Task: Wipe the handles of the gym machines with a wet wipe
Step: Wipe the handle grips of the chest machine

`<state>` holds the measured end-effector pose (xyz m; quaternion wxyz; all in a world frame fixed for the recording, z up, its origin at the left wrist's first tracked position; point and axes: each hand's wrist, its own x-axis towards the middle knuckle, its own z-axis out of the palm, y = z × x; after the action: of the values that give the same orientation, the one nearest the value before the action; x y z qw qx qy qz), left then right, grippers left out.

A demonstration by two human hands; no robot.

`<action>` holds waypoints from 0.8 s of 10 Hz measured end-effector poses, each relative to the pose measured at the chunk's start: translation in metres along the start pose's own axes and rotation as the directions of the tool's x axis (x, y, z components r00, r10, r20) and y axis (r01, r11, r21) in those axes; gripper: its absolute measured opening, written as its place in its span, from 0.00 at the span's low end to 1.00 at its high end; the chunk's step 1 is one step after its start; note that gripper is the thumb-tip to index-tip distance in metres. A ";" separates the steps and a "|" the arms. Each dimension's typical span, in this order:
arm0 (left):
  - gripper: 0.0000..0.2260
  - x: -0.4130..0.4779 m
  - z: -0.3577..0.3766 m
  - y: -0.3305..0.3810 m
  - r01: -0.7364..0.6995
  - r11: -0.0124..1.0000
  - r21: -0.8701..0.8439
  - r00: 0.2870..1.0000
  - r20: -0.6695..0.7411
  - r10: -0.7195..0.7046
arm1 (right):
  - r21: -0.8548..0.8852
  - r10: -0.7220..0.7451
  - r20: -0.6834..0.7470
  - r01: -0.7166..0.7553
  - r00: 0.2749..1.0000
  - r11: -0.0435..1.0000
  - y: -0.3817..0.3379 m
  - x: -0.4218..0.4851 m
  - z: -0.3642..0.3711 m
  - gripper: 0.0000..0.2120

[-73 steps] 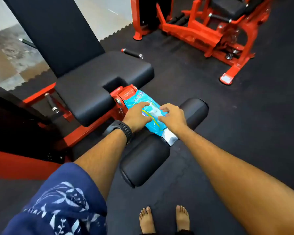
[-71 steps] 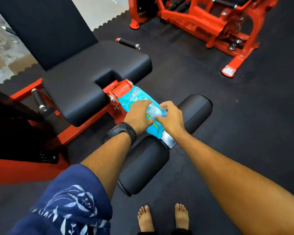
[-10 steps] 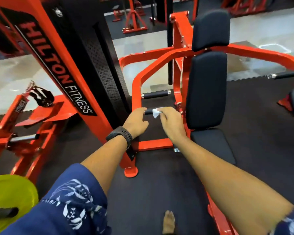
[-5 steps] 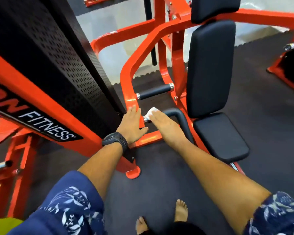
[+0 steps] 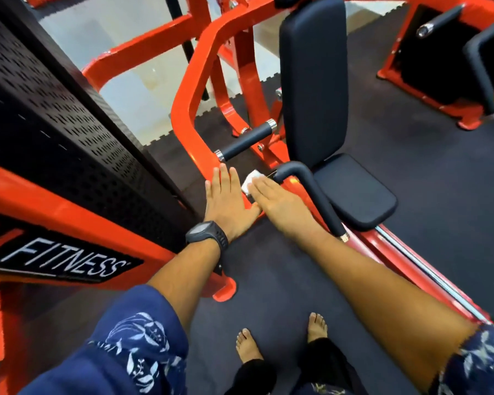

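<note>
Here we are reaching both arms down toward the red frame [image 5: 188, 89] of a chest machine. Our left hand [image 5: 228, 203] is lying flat against the frame's lower bend, its fingers [image 5: 226, 178] straight and pressed together, the thumb angling out toward the right hand; it is holding nothing. A black watch [image 5: 207, 236] is sitting on that wrist.

Our right hand [image 5: 274, 198] is stretching out just beside the left, fingers [image 5: 261, 185] extended and close together, pressing down on a white wipe [image 5: 250, 181]. The wipe is poking out past those fingertips, folded small, lying at the base of the lower handle where it meets the frame; most of that handle is hidden under the hand, so we cannot tell how far the fingers are curling around it.

Beyond both sets of fingertips, a black handle [image 5: 247, 141] with chrome ends is jutting from the frame, untouched. To the right of the right fingers, a bent black lever [image 5: 311, 189] is running down beside the seat [image 5: 354, 189], with the backrest [image 5: 314, 78] rising upright behind it. Below our arms, two bare feet [image 5: 315, 326] are standing on the dark floor [image 5: 268, 280].
</note>
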<state>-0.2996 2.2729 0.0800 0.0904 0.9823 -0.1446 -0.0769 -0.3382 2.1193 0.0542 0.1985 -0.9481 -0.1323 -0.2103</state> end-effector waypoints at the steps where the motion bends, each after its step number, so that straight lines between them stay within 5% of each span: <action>1: 0.46 -0.002 -0.003 0.003 -0.010 1.000 0.009 1.000 0.008 0.010 | 0.026 0.266 0.075 -0.268 0.961 0.963 0.004 -0.002 -0.022 0.20; 3: 0.46 0.002 -0.006 -0.004 -0.051 0.998 0.032 0.999 -0.010 0.051 | -0.020 -0.067 0.117 0.070 0.991 0.997 0.007 0.008 -0.005 0.14; 4: 0.50 0.007 -0.006 -0.004 -0.060 0.998 0.019 0.998 -0.008 0.060 | 0.023 0.149 0.000 -0.149 0.989 0.989 0.012 0.016 -0.009 0.12; 5: 0.52 0.008 -0.002 -0.005 -0.060 0.998 0.000 0.997 -0.052 0.060 | -0.011 -0.130 0.073 0.131 0.989 0.991 0.000 0.017 0.007 0.11; 7: 0.50 0.010 0.000 -0.007 -0.065 0.996 0.065 0.998 -0.016 0.066 | -0.176 0.093 0.121 -0.071 0.988 0.982 0.033 0.036 -0.016 0.16; 8: 0.49 0.009 -0.001 -0.006 -0.067 0.996 0.067 0.997 -0.024 0.068 | -0.165 -0.107 0.262 0.154 0.959 0.974 0.028 0.038 -0.006 0.11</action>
<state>-0.2894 2.2764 0.0786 0.0625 0.9803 -0.1789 -0.0561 -0.2980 2.0984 0.0678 0.0773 -0.9705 -0.1988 -0.1122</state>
